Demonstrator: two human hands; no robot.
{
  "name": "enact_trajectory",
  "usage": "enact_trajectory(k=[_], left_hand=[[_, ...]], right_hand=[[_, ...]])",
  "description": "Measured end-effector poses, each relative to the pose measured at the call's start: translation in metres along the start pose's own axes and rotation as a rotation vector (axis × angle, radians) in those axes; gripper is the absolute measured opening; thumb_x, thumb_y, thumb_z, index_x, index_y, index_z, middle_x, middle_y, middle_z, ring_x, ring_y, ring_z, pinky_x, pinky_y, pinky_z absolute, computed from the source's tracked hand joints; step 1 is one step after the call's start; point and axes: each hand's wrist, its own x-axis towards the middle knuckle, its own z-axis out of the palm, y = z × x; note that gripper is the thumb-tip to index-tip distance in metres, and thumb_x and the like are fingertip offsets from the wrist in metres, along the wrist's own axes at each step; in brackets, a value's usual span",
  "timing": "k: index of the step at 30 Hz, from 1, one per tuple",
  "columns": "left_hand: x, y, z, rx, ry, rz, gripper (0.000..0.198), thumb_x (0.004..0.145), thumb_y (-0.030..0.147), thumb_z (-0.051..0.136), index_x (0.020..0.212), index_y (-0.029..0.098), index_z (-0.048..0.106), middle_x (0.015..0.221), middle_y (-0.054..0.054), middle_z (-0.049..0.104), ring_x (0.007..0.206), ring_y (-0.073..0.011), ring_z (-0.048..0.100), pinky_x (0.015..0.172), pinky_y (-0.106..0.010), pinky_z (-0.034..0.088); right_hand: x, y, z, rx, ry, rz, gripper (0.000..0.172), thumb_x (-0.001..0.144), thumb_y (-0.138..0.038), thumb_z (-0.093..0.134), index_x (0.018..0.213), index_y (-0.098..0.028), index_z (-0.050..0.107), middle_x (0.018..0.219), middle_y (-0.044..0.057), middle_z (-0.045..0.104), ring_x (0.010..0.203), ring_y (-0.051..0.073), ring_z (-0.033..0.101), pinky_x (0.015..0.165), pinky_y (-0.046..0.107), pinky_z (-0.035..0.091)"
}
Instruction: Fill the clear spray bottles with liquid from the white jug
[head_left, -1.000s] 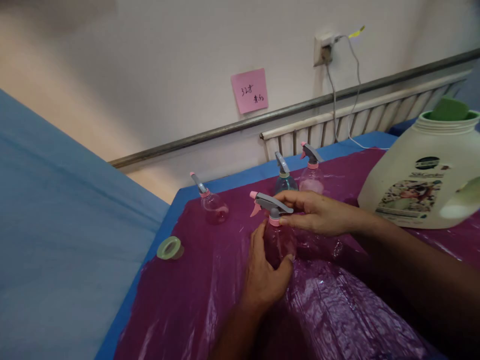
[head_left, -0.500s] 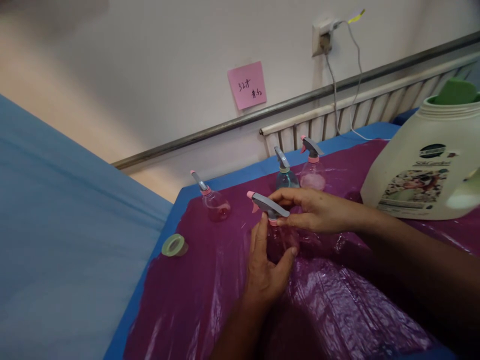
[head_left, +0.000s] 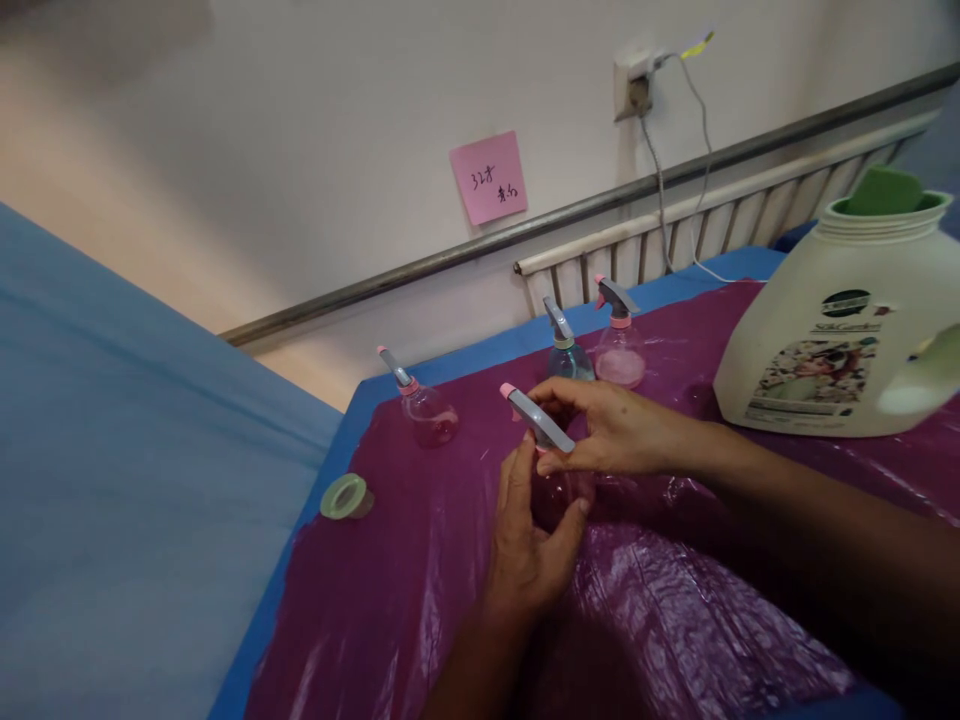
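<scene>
A clear spray bottle (head_left: 562,490) with a grey and pink trigger head stands between my hands. My left hand (head_left: 529,545) is wrapped round the body of the bottle, its thumb on the near side. My right hand (head_left: 611,425) grips the pink collar just under the trigger head, and part of the collar is hidden by the fingers. Behind them stand a blue spray bottle (head_left: 568,362) and another pink one (head_left: 621,365). Further left, a third spray bottle (head_left: 430,415) holds a little pink liquid.
A pale green cup or funnel (head_left: 346,497) lies at the left on the purple plastic sheet (head_left: 405,580). To the right stands a large cream jug (head_left: 780,360) with something green in its mouth. Cables (head_left: 705,180) hang from a wall socket. Blue cloth (head_left: 150,500) borders the left.
The trigger head has turned on the bottle in my right fingers. My left hand stays round the body. The view has shifted slightly.
</scene>
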Motion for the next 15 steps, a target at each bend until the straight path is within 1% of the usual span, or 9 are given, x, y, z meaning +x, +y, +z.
enact_trajectory(k=[3,5,6,8,10,13,15], left_hand=[[0.001,0.001,0.0,-0.002,-0.008,0.004,0.096,0.106,0.029,0.08,0.185,0.044,0.028,0.18,-0.009,0.051,0.163,-0.0333,0.057,0.136,-0.054,0.051],[0.001,0.001,-0.001,0.001,-0.011,0.008,0.096,0.106,0.028,0.08,0.185,0.045,0.028,0.182,-0.008,0.049,0.165,-0.0337,0.055,0.137,-0.054,0.05],[0.001,0.002,-0.001,0.003,-0.01,0.012,0.096,0.106,0.028,0.08,0.185,0.046,0.028,0.182,-0.008,0.049,0.166,-0.0341,0.053,0.137,-0.055,0.049],[0.001,0.001,0.0,0.003,-0.007,0.018,0.095,0.107,0.029,0.08,0.185,0.046,0.028,0.183,-0.008,0.048,0.168,-0.0346,0.052,0.138,-0.056,0.048],[0.001,0.0,0.0,-0.002,-0.003,0.028,0.096,0.108,0.03,0.079,0.185,0.047,0.026,0.184,-0.008,0.046,0.167,-0.0346,0.052,0.139,-0.057,0.047],[0.0,-0.003,0.001,-0.005,-0.006,0.038,0.099,0.107,0.03,0.08,0.186,0.046,0.023,0.183,-0.01,0.047,0.164,-0.0349,0.055,0.138,-0.059,0.048],[0.0,-0.004,0.002,-0.013,-0.014,0.023,0.102,0.107,0.03,0.08,0.187,0.045,0.02,0.182,-0.011,0.048,0.164,-0.0353,0.055,0.139,-0.06,0.047]], right_hand=[[-0.003,-0.005,-0.008,-0.041,-0.015,-0.068,0.072,0.089,-0.04,0.098,0.152,-0.023,0.07,0.138,0.01,0.082,0.122,0.025,0.08,0.112,0.045,0.067],[-0.006,-0.009,-0.016,-0.047,-0.05,-0.121,0.075,0.094,-0.036,0.092,0.164,-0.025,0.064,0.149,0.011,0.079,0.132,0.025,0.079,0.118,0.046,0.065],[-0.008,-0.011,-0.019,-0.049,-0.071,-0.135,0.075,0.099,-0.032,0.086,0.168,-0.026,0.059,0.151,0.01,0.079,0.135,0.025,0.078,0.119,0.045,0.065],[-0.01,-0.012,-0.023,-0.047,-0.103,-0.132,0.073,0.104,-0.025,0.075,0.174,-0.025,0.053,0.151,0.01,0.08,0.138,0.023,0.078,0.118,0.043,0.065],[-0.011,-0.012,-0.024,-0.037,-0.126,-0.109,0.072,0.106,-0.021,0.07,0.175,-0.024,0.05,0.153,0.01,0.079,0.14,0.022,0.078,0.118,0.041,0.066],[-0.01,-0.009,-0.023,-0.001,-0.146,-0.096,0.07,0.107,-0.022,0.072,0.174,-0.026,0.052,0.155,0.01,0.078,0.141,0.021,0.077,0.12,0.041,0.065],[-0.009,-0.007,-0.021,-0.004,-0.137,-0.099,0.069,0.106,-0.025,0.075,0.172,-0.026,0.054,0.15,0.009,0.08,0.137,0.021,0.078,0.118,0.041,0.065]])
